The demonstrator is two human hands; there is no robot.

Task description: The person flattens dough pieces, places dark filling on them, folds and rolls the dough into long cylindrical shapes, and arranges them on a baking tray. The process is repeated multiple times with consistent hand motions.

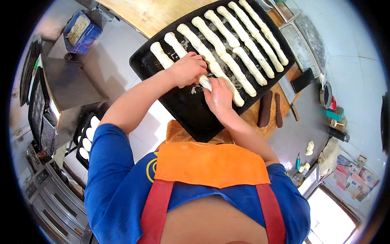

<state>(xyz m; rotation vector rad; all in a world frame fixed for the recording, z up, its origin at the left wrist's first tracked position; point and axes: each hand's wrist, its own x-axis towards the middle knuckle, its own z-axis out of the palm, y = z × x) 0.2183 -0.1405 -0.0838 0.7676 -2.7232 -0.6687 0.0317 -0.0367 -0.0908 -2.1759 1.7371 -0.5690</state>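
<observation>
A large black baking tray [189,113] lies before me, with long pale dough strips [210,33] set side by side in slanting rows. Near the tray's left part, my left hand [189,69] curls over a short dough strip [204,81], covering much of it. My right hand [218,96] has its fingers around the lower end of that same strip, low over the tray's surface. Just right of my right hand runs another dough strip [227,80]. Two more strips, a left one [161,55] and its neighbour [175,44], lie beyond my left hand.
Right of the tray, two dark brown dough pieces [265,108] rest on a wooden board [274,122], near a knife [294,112] and a dark flat slab [302,80]. A blue crate [86,36] and a tray of white oval pieces [86,143] stand at left.
</observation>
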